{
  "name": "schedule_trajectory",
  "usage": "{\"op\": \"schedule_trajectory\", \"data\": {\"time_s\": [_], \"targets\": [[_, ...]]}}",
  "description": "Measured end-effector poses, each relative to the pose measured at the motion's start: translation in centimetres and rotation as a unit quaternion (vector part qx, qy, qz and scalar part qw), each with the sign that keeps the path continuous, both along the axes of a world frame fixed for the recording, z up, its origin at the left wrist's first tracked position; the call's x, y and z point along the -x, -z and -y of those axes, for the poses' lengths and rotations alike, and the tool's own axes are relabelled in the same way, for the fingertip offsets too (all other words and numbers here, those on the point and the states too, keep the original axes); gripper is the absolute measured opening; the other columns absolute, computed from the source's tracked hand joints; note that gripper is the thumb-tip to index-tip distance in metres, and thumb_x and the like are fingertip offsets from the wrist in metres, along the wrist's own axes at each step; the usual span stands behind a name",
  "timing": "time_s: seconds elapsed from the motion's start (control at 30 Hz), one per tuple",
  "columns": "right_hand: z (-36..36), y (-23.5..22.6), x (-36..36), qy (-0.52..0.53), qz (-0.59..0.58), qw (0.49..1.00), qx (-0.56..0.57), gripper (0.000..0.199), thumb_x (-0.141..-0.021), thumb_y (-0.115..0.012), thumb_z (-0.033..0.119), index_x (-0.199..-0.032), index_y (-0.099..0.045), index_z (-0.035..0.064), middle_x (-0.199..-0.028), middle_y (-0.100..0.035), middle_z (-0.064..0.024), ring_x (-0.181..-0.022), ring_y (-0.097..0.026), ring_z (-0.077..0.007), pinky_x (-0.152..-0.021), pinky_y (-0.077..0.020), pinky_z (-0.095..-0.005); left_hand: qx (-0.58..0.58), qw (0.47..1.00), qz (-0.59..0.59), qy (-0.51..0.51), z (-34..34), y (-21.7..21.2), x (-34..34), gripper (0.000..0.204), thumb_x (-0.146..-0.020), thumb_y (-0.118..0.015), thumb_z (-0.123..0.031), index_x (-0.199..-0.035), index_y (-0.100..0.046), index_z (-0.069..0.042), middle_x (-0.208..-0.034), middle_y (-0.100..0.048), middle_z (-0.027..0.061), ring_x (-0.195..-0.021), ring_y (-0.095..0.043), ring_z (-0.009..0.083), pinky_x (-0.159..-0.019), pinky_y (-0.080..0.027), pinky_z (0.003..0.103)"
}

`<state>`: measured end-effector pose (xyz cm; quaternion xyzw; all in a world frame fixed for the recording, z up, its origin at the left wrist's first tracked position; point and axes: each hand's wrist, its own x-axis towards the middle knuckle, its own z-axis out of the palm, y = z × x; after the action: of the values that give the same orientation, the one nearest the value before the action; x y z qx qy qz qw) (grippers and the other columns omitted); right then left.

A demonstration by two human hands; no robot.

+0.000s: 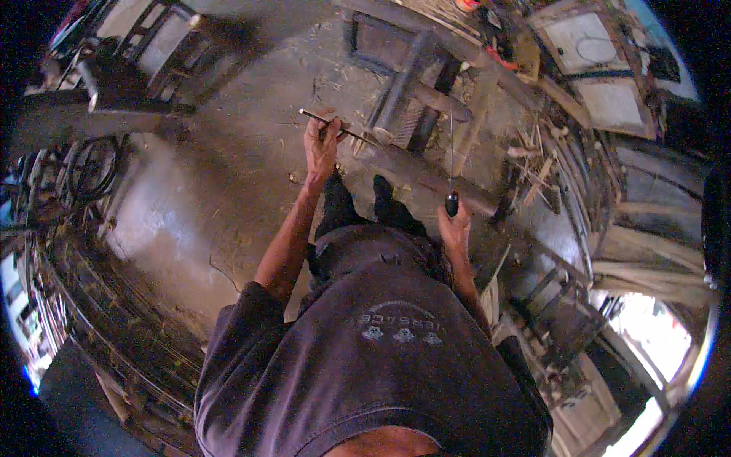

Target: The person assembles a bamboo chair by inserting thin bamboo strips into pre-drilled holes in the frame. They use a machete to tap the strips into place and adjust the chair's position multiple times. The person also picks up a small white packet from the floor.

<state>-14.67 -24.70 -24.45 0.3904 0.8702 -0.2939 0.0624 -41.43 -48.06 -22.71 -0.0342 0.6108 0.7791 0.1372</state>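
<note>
My left hand (323, 141) is closed around a thin, dark stick (358, 137) with a pale end. The stick slants from upper left down to the right, and its far end reaches the low wooden beam in front of me. In my right hand (455, 225) is a tool with a black handle (452, 202). A long, thin shaft (451, 152) runs straight up from the handle, away from me; its exact kind is too blurred to tell. The two hands are well apart, and the shaft does not touch the stick.
The low wooden beam (426, 174) lies just beyond my feet, with a dark wooden frame (400, 87) behind it. Wood scraps (537, 179) and long strips are piled at right. A dark wooden bench (114, 122) stands at left, near coiled black tubing (93, 169).
</note>
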Motion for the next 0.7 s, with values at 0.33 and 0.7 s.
{"op": "schedule_trajectory", "data": {"time_s": [0.33,0.7], "targets": [[11.2,-4.2,-1.5,0.046,0.002,0.998,-0.046,0.054,-0.077,-0.067,0.024,-0.121,-0.050,-0.0004,-0.107,-0.061,-0.0198,-0.098,-0.060,-0.0341,-0.085,-0.0469,-0.0395,-0.091,0.994,0.032,0.057,3.7,4.4,0.4,0.026,-0.092,-0.053,-0.007,-0.118,-0.049,-0.005,-0.094,-0.059,0.0066,-0.087,-0.062,0.0159,-0.074,-0.054,0.031],[13.5,-6.4,-0.4,0.072,-0.062,0.995,0.039,0.050,-0.078,-0.066,0.020,-0.119,-0.049,-0.0025,-0.096,-0.064,-0.0195,-0.085,-0.064,-0.0340,-0.073,-0.0508,-0.0404,-0.075,0.996,-0.006,0.053,3.6,4.6,-0.5,0.028,-0.093,-0.052,-0.007,-0.121,-0.049,-0.005,-0.093,-0.058,0.0039,-0.087,-0.060,0.0146,-0.075,-0.052,0.031]]}}
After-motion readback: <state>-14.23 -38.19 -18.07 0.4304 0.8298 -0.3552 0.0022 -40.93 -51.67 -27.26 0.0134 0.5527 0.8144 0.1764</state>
